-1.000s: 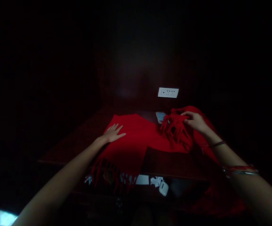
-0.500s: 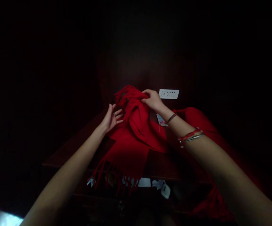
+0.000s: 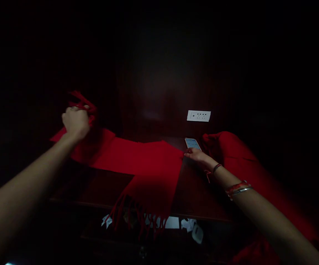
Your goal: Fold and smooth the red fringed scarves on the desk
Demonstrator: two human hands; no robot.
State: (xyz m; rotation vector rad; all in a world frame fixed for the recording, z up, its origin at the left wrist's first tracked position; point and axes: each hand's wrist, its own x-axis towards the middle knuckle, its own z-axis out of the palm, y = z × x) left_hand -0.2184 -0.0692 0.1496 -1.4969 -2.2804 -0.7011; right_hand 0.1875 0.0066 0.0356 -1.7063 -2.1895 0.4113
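A red fringed scarf (image 3: 137, 154) lies across a dark wooden tabletop (image 3: 200, 195), bent so that one fringed end hangs over the front edge. My left hand (image 3: 76, 120) is closed around the other end, bunched up and raised at the left, with strands of fringe sticking out above the fist. At the scarf's right corner, my right hand (image 3: 196, 154) pinches the edge between thumb and fingers. Just behind that hand lies a phone (image 3: 192, 142) with a lit screen, partly covered by it.
A second red cloth (image 3: 239, 154) lies in a long heap along the right side. On the back wall is a white socket panel (image 3: 198, 116). Below the tabletop, a shelf holds crumpled paper (image 3: 188, 223) and a white oval object (image 3: 197, 234). The surroundings are very dark.
My left hand has gone from open to gripping the scarf end and pulled it far left, spreading the scarf. My right hand has moved down and right to the scarf's corner.
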